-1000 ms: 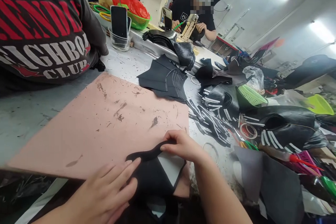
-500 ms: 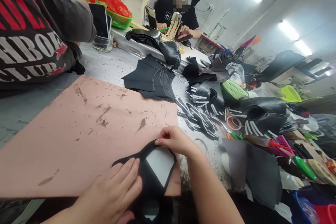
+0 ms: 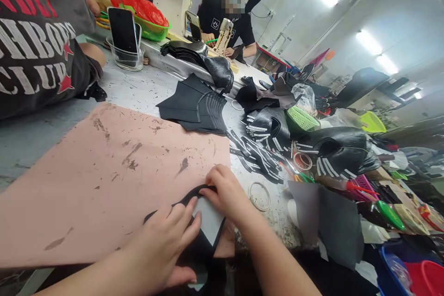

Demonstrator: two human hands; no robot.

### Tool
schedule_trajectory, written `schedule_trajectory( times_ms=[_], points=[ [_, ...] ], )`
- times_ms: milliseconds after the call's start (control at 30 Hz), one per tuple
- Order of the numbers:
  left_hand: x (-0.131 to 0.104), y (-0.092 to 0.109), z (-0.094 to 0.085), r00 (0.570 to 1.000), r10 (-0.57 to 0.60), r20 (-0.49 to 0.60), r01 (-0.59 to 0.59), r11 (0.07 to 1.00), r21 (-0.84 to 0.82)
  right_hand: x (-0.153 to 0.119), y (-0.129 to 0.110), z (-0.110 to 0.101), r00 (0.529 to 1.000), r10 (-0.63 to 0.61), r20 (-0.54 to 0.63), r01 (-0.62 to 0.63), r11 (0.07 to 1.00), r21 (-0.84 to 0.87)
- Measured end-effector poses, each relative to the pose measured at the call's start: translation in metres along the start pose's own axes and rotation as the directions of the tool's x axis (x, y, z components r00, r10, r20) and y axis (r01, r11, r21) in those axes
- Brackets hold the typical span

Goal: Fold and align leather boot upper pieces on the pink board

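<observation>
A black cut piece (image 3: 198, 246) with a pale grey-white panel (image 3: 209, 222) lies at the near right corner of a pink board (image 3: 114, 185), partly hanging over its front edge. My left hand (image 3: 169, 236) rests on the piece, fingers stretched out across its middle and thumb apart, fingertips at the panel's edge. At the piece's far edge, my right hand (image 3: 224, 192) has thumb and fingers closed on the black border. Both hands cover parts of the piece.
Beyond the board lie stacked black pieces (image 3: 194, 106) and white-marked black strips (image 3: 256, 157). A tape roll (image 3: 260, 196) sits right of my right hand, near dark grey sheets (image 3: 338, 222). One person sits at left; another works at a sewing machine (image 3: 224, 37).
My left hand has slid right and up along the piece, reaching the pale panel. My right hand stays at the far edge, its fingers lying further over the panel. The view has shifted slightly.
</observation>
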State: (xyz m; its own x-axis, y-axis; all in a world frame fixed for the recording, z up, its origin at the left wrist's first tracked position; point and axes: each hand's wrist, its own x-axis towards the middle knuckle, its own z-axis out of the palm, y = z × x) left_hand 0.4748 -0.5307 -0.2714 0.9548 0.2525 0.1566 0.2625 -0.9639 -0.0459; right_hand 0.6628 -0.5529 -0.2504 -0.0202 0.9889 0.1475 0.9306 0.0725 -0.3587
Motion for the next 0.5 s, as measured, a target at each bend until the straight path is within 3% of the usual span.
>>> schedule_trajectory(
  times_ms=[67,133,300,433,500],
  points=[
    [-0.003,0.0,0.004,0.994,0.001,-0.11,0.0,1.0,0.008,-0.015,-0.002,0.009,0.965,-0.237,-0.111,0.229,0.97,-0.082],
    [-0.008,0.0,0.008,0.98,-0.012,-0.198,0.013,1.0,0.001,-0.029,-0.004,0.016,0.928,-0.347,-0.137,0.328,0.934,-0.143],
    [-0.036,0.0,0.01,0.946,-0.08,-0.316,0.064,0.996,-0.06,-0.052,-0.006,0.02,0.961,-0.259,-0.098,0.226,0.938,-0.262],
    [-0.066,-0.007,0.003,0.894,-0.135,-0.427,0.105,0.99,-0.094,-0.051,-0.011,0.011,0.997,-0.078,-0.025,0.068,0.958,-0.279],
    [-0.073,-0.014,-0.004,0.898,-0.093,-0.429,0.054,0.993,-0.101,-0.045,-0.019,0.004,1.0,0.005,0.024,0.001,0.963,-0.27]
  ],
)
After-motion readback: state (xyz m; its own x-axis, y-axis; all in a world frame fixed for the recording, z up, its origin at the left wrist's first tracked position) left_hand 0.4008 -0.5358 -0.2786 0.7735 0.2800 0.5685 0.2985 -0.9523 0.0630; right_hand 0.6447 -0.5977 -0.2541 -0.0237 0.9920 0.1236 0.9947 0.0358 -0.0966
